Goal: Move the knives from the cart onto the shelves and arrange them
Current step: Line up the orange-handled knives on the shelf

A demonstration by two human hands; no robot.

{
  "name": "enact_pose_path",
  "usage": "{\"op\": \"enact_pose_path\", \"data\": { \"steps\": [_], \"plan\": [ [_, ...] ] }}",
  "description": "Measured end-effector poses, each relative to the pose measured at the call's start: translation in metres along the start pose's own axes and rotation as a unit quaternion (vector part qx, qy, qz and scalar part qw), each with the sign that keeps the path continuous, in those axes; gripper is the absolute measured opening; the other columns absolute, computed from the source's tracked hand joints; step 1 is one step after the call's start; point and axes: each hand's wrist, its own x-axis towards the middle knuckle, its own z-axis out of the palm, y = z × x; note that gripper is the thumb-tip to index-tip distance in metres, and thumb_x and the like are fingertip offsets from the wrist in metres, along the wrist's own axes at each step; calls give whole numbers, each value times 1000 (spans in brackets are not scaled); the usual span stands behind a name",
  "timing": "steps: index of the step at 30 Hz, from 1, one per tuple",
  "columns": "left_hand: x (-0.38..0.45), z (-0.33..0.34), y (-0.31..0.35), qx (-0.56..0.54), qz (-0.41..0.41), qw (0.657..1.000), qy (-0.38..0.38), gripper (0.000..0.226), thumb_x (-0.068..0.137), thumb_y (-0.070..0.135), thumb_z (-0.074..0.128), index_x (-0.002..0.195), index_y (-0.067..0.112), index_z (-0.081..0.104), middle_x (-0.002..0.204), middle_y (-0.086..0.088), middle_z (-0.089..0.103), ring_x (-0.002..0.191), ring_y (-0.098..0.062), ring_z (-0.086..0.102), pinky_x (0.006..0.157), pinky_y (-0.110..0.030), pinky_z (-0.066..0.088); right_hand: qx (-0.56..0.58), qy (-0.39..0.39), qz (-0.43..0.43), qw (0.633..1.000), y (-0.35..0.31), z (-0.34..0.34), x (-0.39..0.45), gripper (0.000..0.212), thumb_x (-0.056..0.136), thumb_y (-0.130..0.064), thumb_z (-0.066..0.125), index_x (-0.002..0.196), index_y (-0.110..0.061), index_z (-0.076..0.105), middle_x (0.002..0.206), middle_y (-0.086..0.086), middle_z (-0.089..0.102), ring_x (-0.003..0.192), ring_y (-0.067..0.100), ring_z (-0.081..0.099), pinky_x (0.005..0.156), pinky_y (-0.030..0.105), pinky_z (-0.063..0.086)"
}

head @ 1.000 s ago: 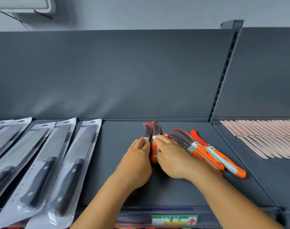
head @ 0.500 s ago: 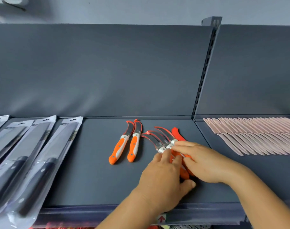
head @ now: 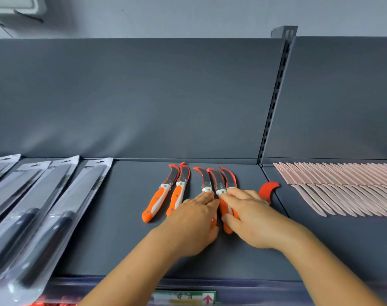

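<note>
Near edge: price label (head: 185, 298) on shelf lip. I see left hand (head: 193, 221) flat, fingers straight, pressing on curved orange knife (head: 207, 186). Right hand (head: 252, 219) beside it, fingers curled over middle knives (head: 223, 184), thumb under handle. Two placed knives (head: 166, 195) left of hands on shelf (head: 126, 217). Red sheath (head: 268, 191) right. Packaged black knives (head: 44, 206) far left; pink knives (head: 342, 186) far right.

The shelf (head: 126, 217) looks like smooth, matt grey metal. The knives (head: 179, 191) have shiny metal blades and smooth orange and white plastic handles. Left of them, the packs (head: 55, 208) are shiny clear plastic. Right of them, the pink pieces (head: 342, 188) look smooth and matt.
</note>
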Motion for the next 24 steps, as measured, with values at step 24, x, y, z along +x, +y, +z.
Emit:
{"op": "enact_pose_path", "data": {
  "steps": [24],
  "plan": [
    [29,9,4,30,99,994,21,54,98,40,40,148,26,25,156,1,19,144,-19,14,114,-29,13,11,46,187,981,7,-1,-15,34,97,-42,38,114,-16,51,130,7,39,122,30,31,99,37,34]
  ]
}}
